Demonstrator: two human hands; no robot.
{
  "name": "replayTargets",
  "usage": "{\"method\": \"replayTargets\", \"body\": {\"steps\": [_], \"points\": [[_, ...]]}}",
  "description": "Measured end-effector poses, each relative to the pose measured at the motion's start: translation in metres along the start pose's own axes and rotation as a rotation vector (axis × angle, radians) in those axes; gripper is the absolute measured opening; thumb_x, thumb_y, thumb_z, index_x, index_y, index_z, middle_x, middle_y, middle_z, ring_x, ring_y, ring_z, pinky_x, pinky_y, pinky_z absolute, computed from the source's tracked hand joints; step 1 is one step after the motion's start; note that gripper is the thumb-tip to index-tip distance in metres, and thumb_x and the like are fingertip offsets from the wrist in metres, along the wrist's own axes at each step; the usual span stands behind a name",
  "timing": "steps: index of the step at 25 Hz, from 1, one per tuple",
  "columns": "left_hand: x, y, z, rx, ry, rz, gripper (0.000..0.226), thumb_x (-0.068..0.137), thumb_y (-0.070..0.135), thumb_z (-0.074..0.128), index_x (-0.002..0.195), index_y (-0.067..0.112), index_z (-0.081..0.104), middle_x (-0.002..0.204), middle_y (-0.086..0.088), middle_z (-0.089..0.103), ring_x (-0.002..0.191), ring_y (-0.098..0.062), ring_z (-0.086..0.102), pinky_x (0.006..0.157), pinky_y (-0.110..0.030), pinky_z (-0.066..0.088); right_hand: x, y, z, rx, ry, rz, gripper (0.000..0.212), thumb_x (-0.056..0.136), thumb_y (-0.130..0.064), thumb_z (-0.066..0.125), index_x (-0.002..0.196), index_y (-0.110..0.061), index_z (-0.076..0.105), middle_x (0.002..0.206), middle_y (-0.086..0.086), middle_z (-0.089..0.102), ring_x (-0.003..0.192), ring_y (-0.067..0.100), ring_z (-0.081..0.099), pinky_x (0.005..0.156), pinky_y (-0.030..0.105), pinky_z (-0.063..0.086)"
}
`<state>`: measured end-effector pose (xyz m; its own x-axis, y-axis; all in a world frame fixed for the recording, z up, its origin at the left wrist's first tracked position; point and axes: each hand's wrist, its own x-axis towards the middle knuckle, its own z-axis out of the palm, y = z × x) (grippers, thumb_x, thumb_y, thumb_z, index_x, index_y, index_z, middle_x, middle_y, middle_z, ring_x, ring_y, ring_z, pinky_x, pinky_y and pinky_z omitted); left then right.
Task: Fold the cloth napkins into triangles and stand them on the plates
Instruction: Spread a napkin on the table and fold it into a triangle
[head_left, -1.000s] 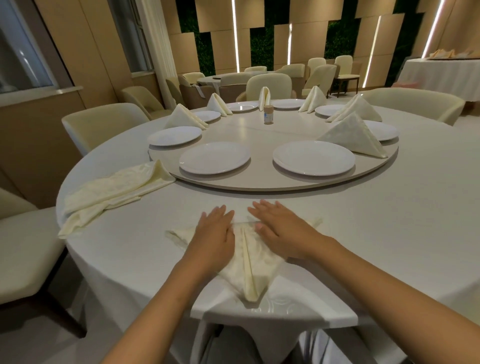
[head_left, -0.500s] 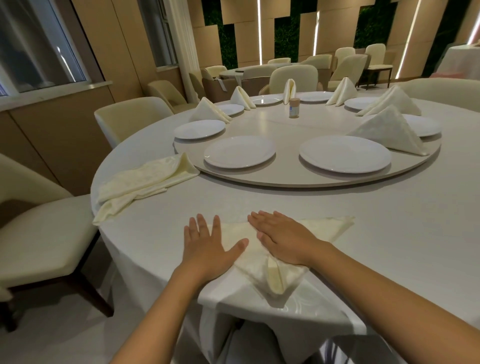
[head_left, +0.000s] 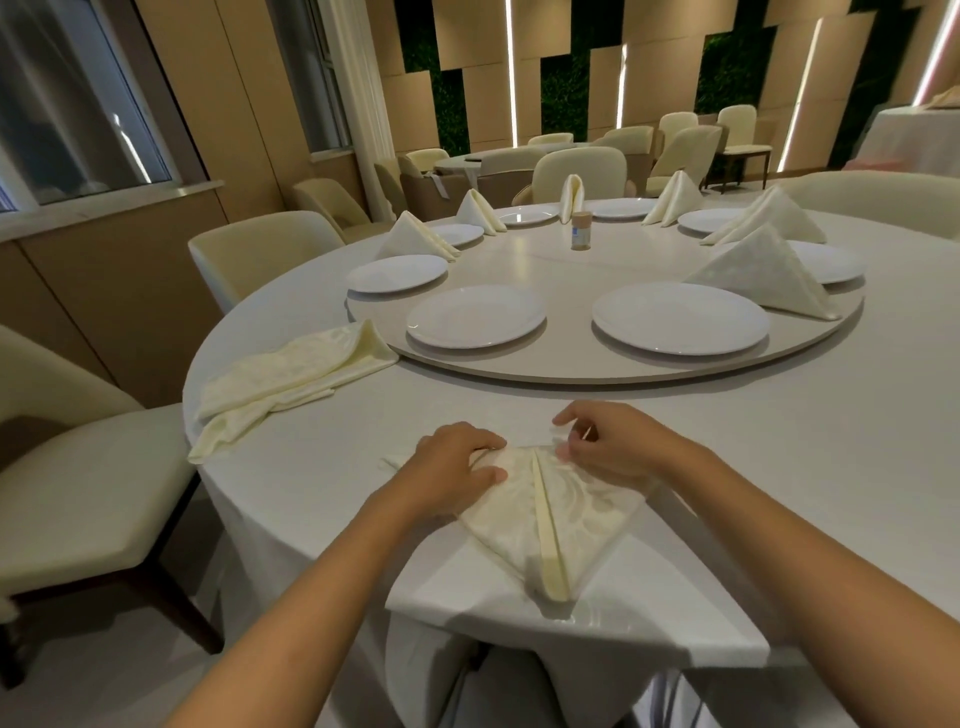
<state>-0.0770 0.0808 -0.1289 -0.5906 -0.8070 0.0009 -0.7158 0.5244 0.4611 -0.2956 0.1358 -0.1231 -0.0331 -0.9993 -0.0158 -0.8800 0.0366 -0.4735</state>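
Observation:
A cream napkin (head_left: 540, 514) lies on the near edge of the round table, folded into a triangle whose tip points toward me, with a seam down its middle. My left hand (head_left: 457, 470) pinches its upper left part, fingers curled on the cloth. My right hand (head_left: 608, 449) pinches the top edge right of the seam. Two bare white plates (head_left: 475, 316) (head_left: 679, 318) sit on the near side of the turntable (head_left: 571, 364). A folded napkin triangle (head_left: 763, 273) stands at the right; several more stand on plates farther round.
A loose pile of unfolded cream napkins (head_left: 291, 376) lies on the table at the left. A small jar (head_left: 580, 231) stands at the turntable's middle. A third bare plate (head_left: 397, 273) sits at the left. Padded chairs (head_left: 78, 499) ring the table.
Both hands went from lying flat on the napkin to curling and pinching its top edge. The side flaps now meet at a middle seam. The view shifted left.

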Motion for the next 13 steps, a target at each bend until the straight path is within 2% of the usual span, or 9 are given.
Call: {"method": "replayTargets", "body": {"steps": [2,4,7,10,13], "points": [[0.013,0.0,-0.004,0.02,-0.074,-0.023,0.032,0.084,0.036,0.069,0.114,0.031,0.06,0.111,0.006,0.058,0.101,-0.014,0.054,0.09,-0.03,0.045,0.003,0.004,-0.001,-0.032,-0.114,0.011,0.036,0.082,-0.044,0.068,0.112,-0.027,0.056,0.097,-0.011,0.057,0.087,0.01,0.055,0.08,0.027,0.047],[0.026,0.002,-0.01,0.009,-0.157,-0.056,0.026,0.079,0.035,0.074,0.1,0.024,0.064,0.096,0.007,0.06,0.085,-0.011,0.055,0.076,-0.025,0.046,0.008,0.005,-0.002,-0.045,-0.152,0.006,0.029,0.08,-0.043,0.07,0.096,-0.022,0.059,0.088,-0.01,0.057,0.077,0.009,0.052,0.067,0.024,0.042],[0.038,0.008,-0.025,0.008,-0.206,-0.061,0.023,0.075,0.034,0.077,0.087,0.019,0.066,0.083,0.006,0.062,0.073,-0.011,0.055,0.069,-0.025,0.045,0.017,0.002,-0.015,-0.039,-0.147,-0.023,0.027,0.078,-0.041,0.072,0.083,-0.018,0.06,0.076,-0.007,0.056,0.066,0.011,0.047,0.06,0.025,0.035],[0.05,0.022,-0.057,-0.012,-0.075,0.002,0.024,0.072,0.035,0.08,0.083,0.019,0.066,0.076,0.008,0.059,0.068,-0.008,0.052,0.065,-0.023,0.041,0.026,-0.006,-0.048,0.011,-0.009,-0.058,0.025,0.076,-0.04,0.075,0.073,-0.024,0.057,0.071,-0.009,0.055,0.067,0.011,0.05,0.06,0.026,0.035],[0.053,0.045,-0.098,0.014,0.144,0.096,0.019,0.073,0.033,0.08,0.08,0.024,0.065,0.077,0.011,0.06,0.073,-0.008,0.054,0.064,-0.023,0.043,0.023,-0.028,-0.09,-0.039,0.204,-0.134,0.022,0.077,-0.04,0.073,0.077,-0.025,0.058,0.074,-0.013,0.056,0.072,0.01,0.052,0.062,0.028,0.039]]}}
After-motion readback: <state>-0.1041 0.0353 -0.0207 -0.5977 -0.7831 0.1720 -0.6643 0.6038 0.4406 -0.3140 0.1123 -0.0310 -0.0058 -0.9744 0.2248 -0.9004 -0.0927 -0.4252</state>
